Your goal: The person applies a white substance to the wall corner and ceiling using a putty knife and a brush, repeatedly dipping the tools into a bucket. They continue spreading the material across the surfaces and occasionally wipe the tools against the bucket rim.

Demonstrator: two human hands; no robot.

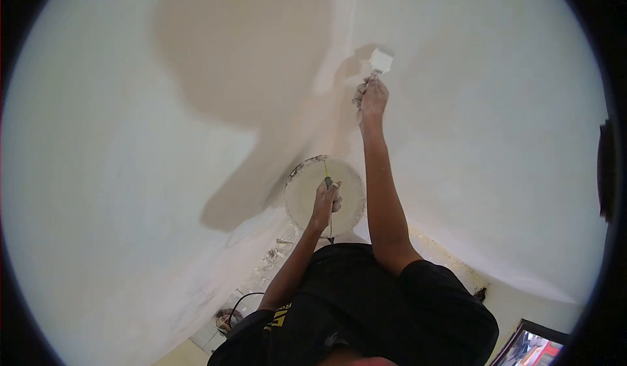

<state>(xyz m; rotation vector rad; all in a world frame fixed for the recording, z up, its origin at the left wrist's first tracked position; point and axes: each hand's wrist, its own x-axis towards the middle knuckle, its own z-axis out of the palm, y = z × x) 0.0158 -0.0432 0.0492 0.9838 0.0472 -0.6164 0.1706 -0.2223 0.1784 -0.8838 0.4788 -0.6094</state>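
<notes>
Pale coating widely spread, remainder unclear.
My right hand (pixel 373 97) grips a putty knife (pixel 381 60) near the wall (pixel 483 124); my left (pixel 324 204), lower, clasps the handle of the bucket (pixel 303 165).

1. Smooth, off-white plastered walls (pixel 496 150) meet in a corner.
2. A large, soft-edged brown shadow (pixel 248 46) darkens the left side.
3. Pale, flaky debris (pixel 271 260) lies along the wall's foot, near light floor tiles (pixel 208 334).
4. At lower right, a dark-framed rectangular panel (pixel 532 351) shows bright, colourful shapes.
5. A dark, unclear object (pixel 606 170) edges the far right.
</notes>
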